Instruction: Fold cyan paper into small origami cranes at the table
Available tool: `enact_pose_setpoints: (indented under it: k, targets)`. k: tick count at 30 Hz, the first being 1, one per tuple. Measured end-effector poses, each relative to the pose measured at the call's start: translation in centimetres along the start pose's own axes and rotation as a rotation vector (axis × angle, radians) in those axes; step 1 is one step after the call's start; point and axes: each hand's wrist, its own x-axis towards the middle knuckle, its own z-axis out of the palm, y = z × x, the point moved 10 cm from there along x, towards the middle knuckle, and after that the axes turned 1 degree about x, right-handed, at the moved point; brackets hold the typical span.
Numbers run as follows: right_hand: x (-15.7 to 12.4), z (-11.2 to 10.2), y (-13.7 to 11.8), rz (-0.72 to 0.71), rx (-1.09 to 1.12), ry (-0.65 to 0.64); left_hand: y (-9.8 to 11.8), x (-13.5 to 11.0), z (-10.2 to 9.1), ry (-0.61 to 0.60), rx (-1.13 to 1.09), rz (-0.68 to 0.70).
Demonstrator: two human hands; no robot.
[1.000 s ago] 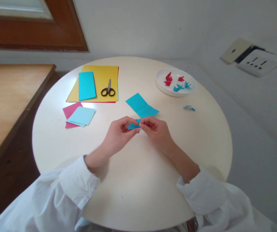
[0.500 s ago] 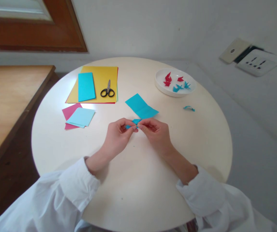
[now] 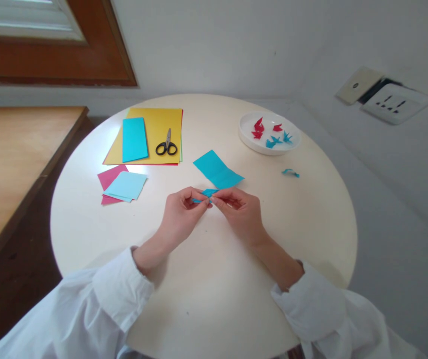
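A small folded blue paper (image 3: 210, 193) is pinched between my two hands over the middle of the table. My left hand (image 3: 184, 212) is closed on its left part, thumb against fingers. From the other side, my right hand (image 3: 241, 209) grips it with thumb and index finger. My fingers hide much of the fold, so its shape is not clear. Just beyond them lies a creased blue paper sheet (image 3: 217, 168). A narrow twisted blue paper strip (image 3: 290, 172) rests further to the right.
On the round white table (image 3: 206, 309), a white dish (image 3: 245, 140) holds several small red and blue folded paper figures. Black-handled scissors (image 3: 167, 145) and a blue paper stack (image 3: 135, 139) lie on yellow sheets (image 3: 157, 119). Pale blue squares (image 3: 127, 185) overlap pink ones (image 3: 112, 175).
The whole view has shifted slightly, so everything sits a little lower. My hands keep their pinch on the folded blue paper, with hardly any other movement.
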Motion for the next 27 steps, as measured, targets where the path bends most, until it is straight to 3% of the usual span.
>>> enact_pose_setpoints:
  k: [17, 27]
  targets:
    - [-0.15, 0.08, -0.41, 0.003, -0.124, 0.002, -0.72, 0.09, -0.25, -0.004, 0.096, -0.030]
    - [-0.14, 0.31, 0.04, 0.012, -0.062, -0.036, -0.53, 0.32, 0.20, -0.052, -0.013, 0.005]
